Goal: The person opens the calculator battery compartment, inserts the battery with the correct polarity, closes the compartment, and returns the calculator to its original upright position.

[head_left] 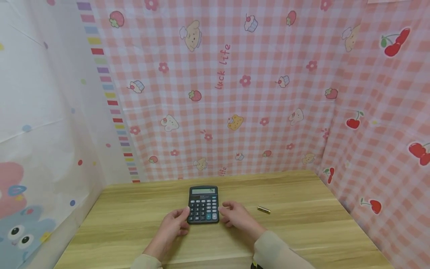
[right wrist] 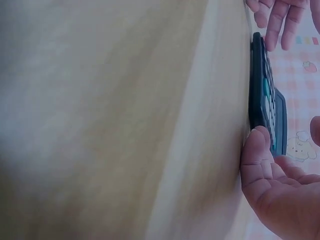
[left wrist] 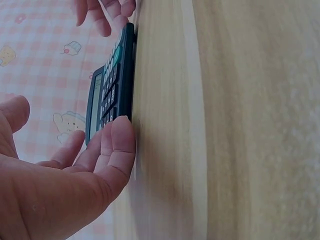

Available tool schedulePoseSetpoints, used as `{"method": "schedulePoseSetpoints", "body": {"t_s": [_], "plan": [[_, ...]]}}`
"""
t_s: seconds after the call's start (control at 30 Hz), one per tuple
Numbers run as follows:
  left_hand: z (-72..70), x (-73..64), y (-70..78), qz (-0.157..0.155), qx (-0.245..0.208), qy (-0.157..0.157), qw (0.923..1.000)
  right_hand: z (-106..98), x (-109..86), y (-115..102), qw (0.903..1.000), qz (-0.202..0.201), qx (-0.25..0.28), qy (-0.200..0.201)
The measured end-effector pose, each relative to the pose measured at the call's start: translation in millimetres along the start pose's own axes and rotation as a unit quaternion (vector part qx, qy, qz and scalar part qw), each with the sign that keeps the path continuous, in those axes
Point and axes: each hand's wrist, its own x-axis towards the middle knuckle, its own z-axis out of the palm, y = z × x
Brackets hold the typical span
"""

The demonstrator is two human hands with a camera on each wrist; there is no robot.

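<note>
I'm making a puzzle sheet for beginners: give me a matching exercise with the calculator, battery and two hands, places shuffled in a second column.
1. calculator
2. battery
3. left hand
4. right hand

A. at the calculator's right edge
B. between the two hands
C. at the calculator's left edge
D. on the table, clear of both hands

Pairs: 1-B, 2-D, 3-C, 4-A

"What's on the worktop (head_left: 134, 209)?"
"A dark calculator (head_left: 203, 204), lying face up, midway between left and right."
"Which way round?"
"Display (head_left: 203, 191) at the far end, lit with 741, keys (head_left: 202, 209) towards the near end."
"What colours?"
"Mostly dark keys on the left, paler ones on the right, one teal at near right."
</note>
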Motion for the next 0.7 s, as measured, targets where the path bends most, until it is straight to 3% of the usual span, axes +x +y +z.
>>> {"method": "schedulePoseSetpoints", "body": {"t_s": [0.7], "plan": [[-1.3, 3.2, 1.9, 0.020, 0.031, 0.024, 0.9990, 7.7, 14.9, -11.7, 0.9987, 0.041, 0.023, 0.020]]}}
